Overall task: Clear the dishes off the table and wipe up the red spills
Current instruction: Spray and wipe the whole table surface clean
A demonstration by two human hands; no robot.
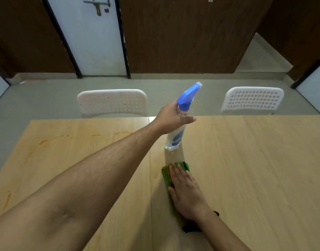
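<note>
My left hand (171,117) grips a clear spray bottle (175,140) just below its blue trigger head; the bottle leans, its base near the wooden table (255,160). My right hand (184,185) lies flat with straight fingers pressed on a green cloth (166,175) in the middle of the table. Orange-red smears (43,142) streak the left part of the table, with a further streak (7,199) near the left edge. No dishes are in view.
Two white perforated chairs (112,103) (253,99) stand behind the table's far edge. A seam (150,178) runs down the tabletop between two panels. A small dark object (191,227) lies under my right wrist. Beyond are grey floor, brown panels and a white door.
</note>
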